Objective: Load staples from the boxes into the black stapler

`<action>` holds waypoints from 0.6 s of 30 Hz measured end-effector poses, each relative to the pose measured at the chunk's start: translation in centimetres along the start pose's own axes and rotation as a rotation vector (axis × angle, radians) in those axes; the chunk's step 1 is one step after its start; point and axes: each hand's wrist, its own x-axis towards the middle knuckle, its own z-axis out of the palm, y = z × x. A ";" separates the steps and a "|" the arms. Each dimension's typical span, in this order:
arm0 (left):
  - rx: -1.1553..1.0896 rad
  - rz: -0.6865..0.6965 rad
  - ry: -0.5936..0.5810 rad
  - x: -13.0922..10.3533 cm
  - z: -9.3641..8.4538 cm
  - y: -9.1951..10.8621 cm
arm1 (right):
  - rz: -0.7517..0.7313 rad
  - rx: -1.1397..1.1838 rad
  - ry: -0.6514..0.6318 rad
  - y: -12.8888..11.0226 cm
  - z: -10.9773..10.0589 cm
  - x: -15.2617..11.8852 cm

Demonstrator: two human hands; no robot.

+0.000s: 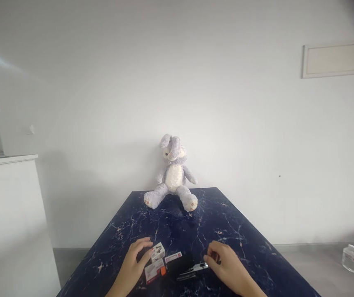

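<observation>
Head view: one table [241, 249], dark blue top, glossy, marble pattern veined white, tapering away to a pale, smooth wall [241, 123]. One plush rabbit [174, 178], grey-lilac nap, cream belly, seated at the far edge, one ear flopped over its face. Two clear bottles [350, 259], rounded, on the floor at right.

Left hand [135, 258]: thumb and fingers parted in a loose curve, tips at the small box; whether they grip it cannot be told. Right hand [223, 260]: fingers curled, thumb and forefinger close together at the end of the metal-and-black tool; a firm hold cannot be confirmed. Both forearms cut off by the lower edge. Black item [179, 265] beside the tool: outline lost against the dark top.

Small box [158, 251]: white card, dark printed picture, near edge of table, between the hands. Red-and-white carton [153, 271]: just below it, orange piece [163, 270] alongside. Metal-and-black tool [193, 270]: slim, silvery, slanting toward the right hand.
</observation>
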 end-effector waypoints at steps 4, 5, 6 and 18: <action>0.057 0.012 -0.157 -0.7 -1.8 1.3 | -0.016 -0.062 0.157 -0.1 0.8 0.2; 0.098 0.026 -0.235 -1.1 -2.1 1.9 | -0.019 -0.059 0.167 -0.1 1.1 0.2; 0.140 0.030 -0.299 -1.4 -2.4 2.4 | -0.025 -0.053 0.168 0.1 1.6 0.3; -0.299 0.072 0.094 -1.5 -1.3 2.3 | -0.095 -0.046 0.189 1.1 4.0 0.2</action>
